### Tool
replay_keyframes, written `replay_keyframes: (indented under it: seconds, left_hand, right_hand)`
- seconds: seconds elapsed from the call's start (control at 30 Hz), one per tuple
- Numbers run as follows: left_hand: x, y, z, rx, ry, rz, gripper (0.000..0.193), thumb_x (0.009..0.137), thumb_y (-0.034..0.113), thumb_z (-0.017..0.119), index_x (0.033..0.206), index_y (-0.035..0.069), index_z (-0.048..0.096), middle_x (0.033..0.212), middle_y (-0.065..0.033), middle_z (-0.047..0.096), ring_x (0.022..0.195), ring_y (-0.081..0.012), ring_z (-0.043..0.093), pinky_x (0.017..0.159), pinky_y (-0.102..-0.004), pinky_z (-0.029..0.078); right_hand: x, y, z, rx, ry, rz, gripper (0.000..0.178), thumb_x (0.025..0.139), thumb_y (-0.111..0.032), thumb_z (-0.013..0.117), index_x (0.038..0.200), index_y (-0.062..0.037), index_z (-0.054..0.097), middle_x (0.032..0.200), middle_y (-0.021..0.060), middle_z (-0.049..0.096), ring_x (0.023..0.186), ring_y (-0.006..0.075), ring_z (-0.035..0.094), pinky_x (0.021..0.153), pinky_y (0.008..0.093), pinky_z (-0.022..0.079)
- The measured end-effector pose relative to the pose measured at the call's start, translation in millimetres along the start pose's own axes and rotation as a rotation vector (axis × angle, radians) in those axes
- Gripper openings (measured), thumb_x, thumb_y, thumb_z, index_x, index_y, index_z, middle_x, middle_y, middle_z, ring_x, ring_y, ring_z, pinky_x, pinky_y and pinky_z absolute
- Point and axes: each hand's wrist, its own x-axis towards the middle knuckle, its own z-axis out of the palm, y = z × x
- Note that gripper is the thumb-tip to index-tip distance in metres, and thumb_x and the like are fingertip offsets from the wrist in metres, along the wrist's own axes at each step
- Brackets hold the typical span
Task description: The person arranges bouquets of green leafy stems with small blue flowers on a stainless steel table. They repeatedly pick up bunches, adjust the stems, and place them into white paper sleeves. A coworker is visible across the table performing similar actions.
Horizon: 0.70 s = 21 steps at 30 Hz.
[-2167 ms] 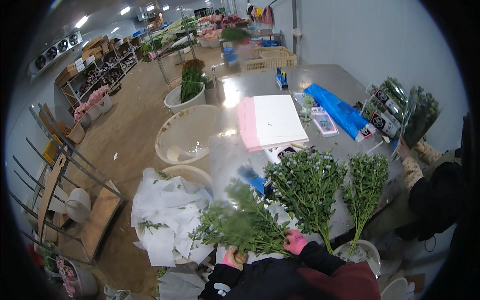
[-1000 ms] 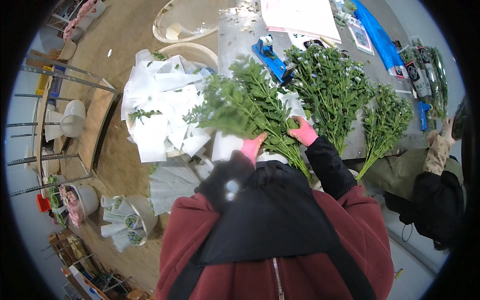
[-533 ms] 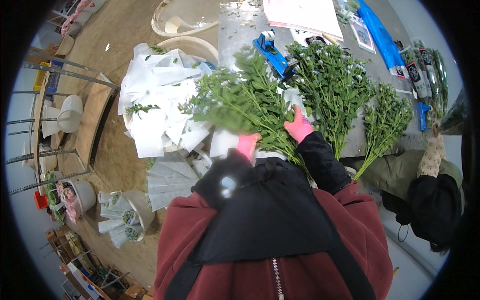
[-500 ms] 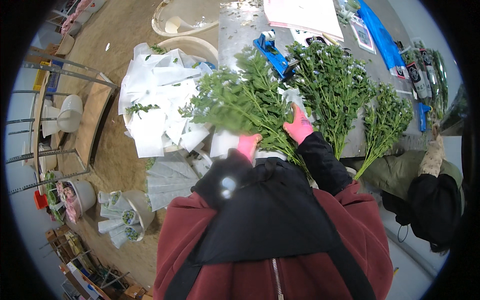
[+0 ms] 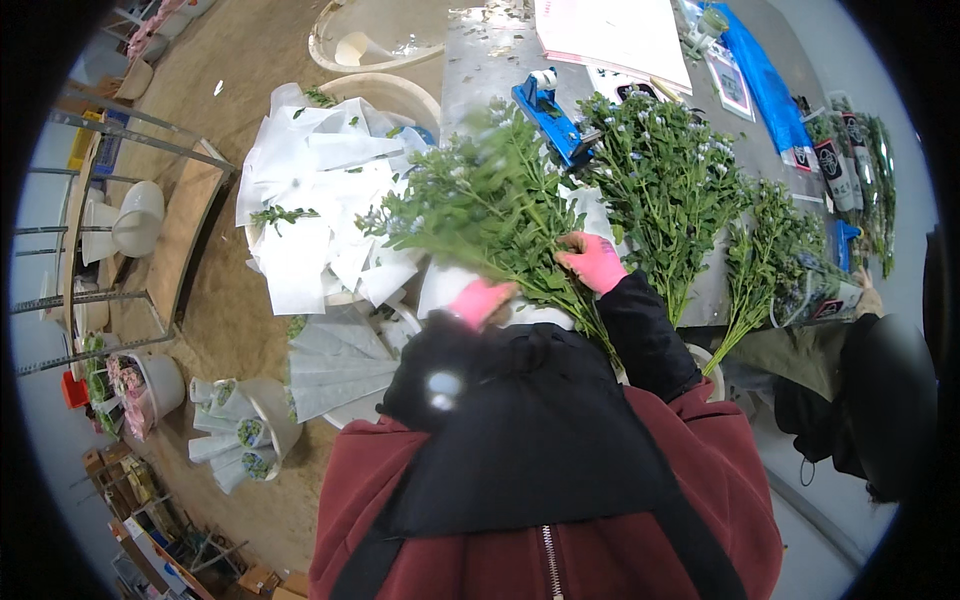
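Observation:
A leafy bunch of flower stems with small pale-blue blooms lies at the table's near left edge, its tops smeared by motion. My right hand, in a pink glove, pinches stems on the bunch's right side. Lower down, my left hand, also pink-gloved and blurred, appears closed around stems near their lower part; its fingertips are hard to make out. To the right rest a larger flower bunch and a smaller flower bunch, their cut ends toward me. A blue tape dispenser stands behind the bunches.
White wrapping sheets heap over a tub on the left. Wrapped bouquets stand in a white bucket. Papers and a blue plastic sheet lie on the metal table. At the right, a co-worker's hand is beside a wrapped bunch.
My right hand has drawn slightly down and nearer to me along the stems. My left hand has shifted left and down. The co-worker's hand now has a wrapped bunch beside it.

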Motion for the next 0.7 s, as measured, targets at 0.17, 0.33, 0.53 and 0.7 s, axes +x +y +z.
replay_keyframes:
  seconds: [0.17, 0.33, 0.53, 0.7]
  left_hand:
    - [-29, 19, -12, -0.309, -0.074, 0.168, 0.019, 0.085, 0.021, 0.063, 0.086, 0.001, 0.062, 0.064, -0.0018, 0.057, 0.048, -0.0078, 0.047, 0.042, -0.0244, 0.032]
    - [-5, 38, 35, -0.13, 0.025, 0.435, 0.048, 0.078, 0.006, 0.067, 0.122, -0.003, 0.051, 0.108, -0.0107, 0.061, 0.094, -0.0156, 0.059, 0.081, -0.0279, 0.049]
    - [52, 12, 49, 0.196, 0.064, 0.442, 0.049, 0.081, -0.002, 0.053, 0.13, -0.002, 0.045, 0.123, -0.0137, 0.058, 0.111, -0.0192, 0.057, 0.09, -0.0279, 0.046]
    - [61, -9, 30, 0.29, 0.149, 0.511, 0.042, 0.083, 0.0, 0.051, 0.124, -0.002, 0.048, 0.114, -0.0114, 0.063, 0.097, -0.0163, 0.059, 0.083, -0.0277, 0.047]
  right_hand:
    - [-5, 7, -11, -0.095, -0.01, 0.013, 0.044, 0.083, -0.026, 0.063, 0.116, 0.0022, 0.057, 0.105, 0.0184, 0.065, 0.099, 0.027, 0.063, 0.084, 0.0345, 0.048]
    - [-8, 11, -14, -0.069, -0.11, -0.055, 0.048, 0.078, -0.016, 0.062, 0.123, -0.0013, 0.052, 0.107, 0.0176, 0.063, 0.1, 0.0275, 0.061, 0.085, 0.0343, 0.047]
    - [-11, 39, 0, -0.039, 0.26, -0.155, 0.047, 0.081, 0.0, 0.052, 0.128, -0.0007, 0.046, 0.117, 0.0141, 0.06, 0.104, 0.0226, 0.059, 0.089, 0.0318, 0.046]
    - [-39, 69, -8, 0.193, 0.599, -0.016, 0.045, 0.085, -0.012, 0.057, 0.128, -0.0033, 0.047, 0.114, 0.0148, 0.063, 0.1, 0.0277, 0.063, 0.085, 0.0337, 0.048]
